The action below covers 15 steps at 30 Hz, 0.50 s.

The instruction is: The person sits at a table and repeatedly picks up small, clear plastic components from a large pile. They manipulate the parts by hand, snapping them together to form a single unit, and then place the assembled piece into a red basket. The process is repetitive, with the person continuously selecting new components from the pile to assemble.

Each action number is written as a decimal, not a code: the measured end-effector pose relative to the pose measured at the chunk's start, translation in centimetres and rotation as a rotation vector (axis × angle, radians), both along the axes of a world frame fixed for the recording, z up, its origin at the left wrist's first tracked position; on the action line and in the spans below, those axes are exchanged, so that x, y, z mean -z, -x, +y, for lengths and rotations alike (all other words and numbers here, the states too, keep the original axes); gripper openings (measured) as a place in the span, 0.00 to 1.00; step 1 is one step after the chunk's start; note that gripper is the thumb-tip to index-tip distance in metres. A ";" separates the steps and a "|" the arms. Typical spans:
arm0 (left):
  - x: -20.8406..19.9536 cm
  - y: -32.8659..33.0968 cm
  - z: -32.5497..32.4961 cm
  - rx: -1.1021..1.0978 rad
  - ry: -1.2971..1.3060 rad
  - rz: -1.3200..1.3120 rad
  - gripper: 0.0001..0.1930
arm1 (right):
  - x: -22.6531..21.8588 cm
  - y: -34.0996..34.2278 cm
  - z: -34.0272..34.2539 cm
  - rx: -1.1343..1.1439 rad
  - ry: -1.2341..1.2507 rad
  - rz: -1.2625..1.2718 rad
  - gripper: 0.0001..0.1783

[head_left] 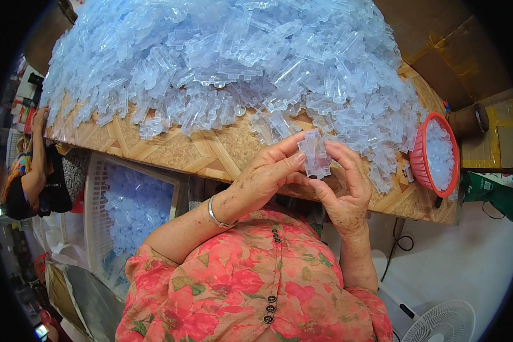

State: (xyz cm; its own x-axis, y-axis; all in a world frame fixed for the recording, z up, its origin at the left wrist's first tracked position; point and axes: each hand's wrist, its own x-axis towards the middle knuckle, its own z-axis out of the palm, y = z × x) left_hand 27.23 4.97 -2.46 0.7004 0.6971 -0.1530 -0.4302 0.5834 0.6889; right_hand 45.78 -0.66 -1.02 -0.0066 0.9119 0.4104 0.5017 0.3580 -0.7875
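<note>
Over the table's near edge, a clear plastic piece (314, 155), rectangular with small tabs, is held up between both hands. My left hand (271, 171) pinches its left side, thumb in front and fingers behind. My right hand (347, 191) curls around its right side, fingertips at the upper right edge and thumb close below. Just beyond lies a large heap of similar clear, bluish plastic pieces (228, 62), with some loose ones along its near fringe.
The heap covers most of the wood-patterned table (211, 151). A red basket (420, 151) of small translucent parts stands at the right edge. Lower left, a white crate (96, 199) holds more bluish parts. A white fan (442, 322) is lower right. Another person's arm (38, 151) rests at the left.
</note>
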 end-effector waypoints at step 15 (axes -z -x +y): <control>0.0 0.1 -0.2 0.086 0.046 0.020 0.30 | 0.2 -1.0 0.1 -0.105 0.087 0.086 0.32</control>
State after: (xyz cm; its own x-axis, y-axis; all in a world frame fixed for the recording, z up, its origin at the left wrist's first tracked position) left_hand 27.12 4.79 -2.46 0.7537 0.6266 -0.1983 -0.3637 0.6489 0.6683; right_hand 46.75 -0.54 -1.26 -0.0716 0.9403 0.3326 0.3946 0.3330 -0.8564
